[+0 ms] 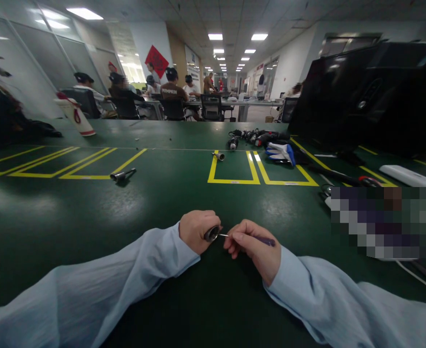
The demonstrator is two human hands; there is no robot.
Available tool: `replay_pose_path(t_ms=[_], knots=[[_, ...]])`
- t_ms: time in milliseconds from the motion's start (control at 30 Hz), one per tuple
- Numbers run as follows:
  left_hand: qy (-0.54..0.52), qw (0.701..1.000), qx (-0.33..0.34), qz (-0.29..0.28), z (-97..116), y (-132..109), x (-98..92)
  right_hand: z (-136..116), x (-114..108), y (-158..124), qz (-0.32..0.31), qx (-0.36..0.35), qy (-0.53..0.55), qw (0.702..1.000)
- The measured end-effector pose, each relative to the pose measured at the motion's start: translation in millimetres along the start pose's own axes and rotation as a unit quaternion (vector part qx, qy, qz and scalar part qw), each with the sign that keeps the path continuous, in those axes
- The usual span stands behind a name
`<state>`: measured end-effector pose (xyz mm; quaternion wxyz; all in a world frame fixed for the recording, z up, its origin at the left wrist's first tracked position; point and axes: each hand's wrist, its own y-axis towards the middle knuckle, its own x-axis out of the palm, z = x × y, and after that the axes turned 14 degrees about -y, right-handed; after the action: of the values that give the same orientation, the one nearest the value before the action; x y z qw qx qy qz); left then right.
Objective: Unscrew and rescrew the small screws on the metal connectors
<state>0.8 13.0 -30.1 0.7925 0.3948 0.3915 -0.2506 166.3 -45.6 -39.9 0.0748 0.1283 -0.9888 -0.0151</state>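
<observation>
My left hand (pixel 199 231) is closed around a metal cup-shaped piece (pixel 212 234), whose dark round opening faces right. In my right hand (pixel 254 246), the fingers pinch a slim purple-handled tool (pixel 265 240) with a thin metal shaft. The shaft reaches left to the mouth of the piece; whether its tip is inside, I cannot tell. Farther off on the green table (pixel 162 203) lies a metal socket-like piece (pixel 122 175) with a narrow stem. A similar smaller piece (pixel 219 155) rests inside a yellow-taped box.
Dark corded tools (pixel 251 137) and a blue-and-white glove (pixel 281 152) lie at the back right, beside a large black monitor (pixel 365 96). A white power strip (pixel 412 178) and a blurred-out patch are on the right. A white cup (pixel 75 115) stands back left. People sit beyond the table.
</observation>
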Motion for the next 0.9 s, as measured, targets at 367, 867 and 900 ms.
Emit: replay_pose_path(t_ms=[367, 867, 900], knots=[[-0.12, 0.992, -0.003, 0.028, -0.6, 0.3, -0.1, -6.7, 2.1, 1.5, -0.013, 0.043, 0.094, 0.995], [-0.179, 0.982, -0.012, 0.057, -3.9, 1.7, 2.3, -4.0, 1.1, 1.2, -0.02, 0.012, 0.066, 0.998], [-0.186, 0.981, -0.011, 0.058, -4.2, 2.0, 2.2, -3.0, 0.6, 0.4, -0.022, -0.002, 0.055, 0.998]])
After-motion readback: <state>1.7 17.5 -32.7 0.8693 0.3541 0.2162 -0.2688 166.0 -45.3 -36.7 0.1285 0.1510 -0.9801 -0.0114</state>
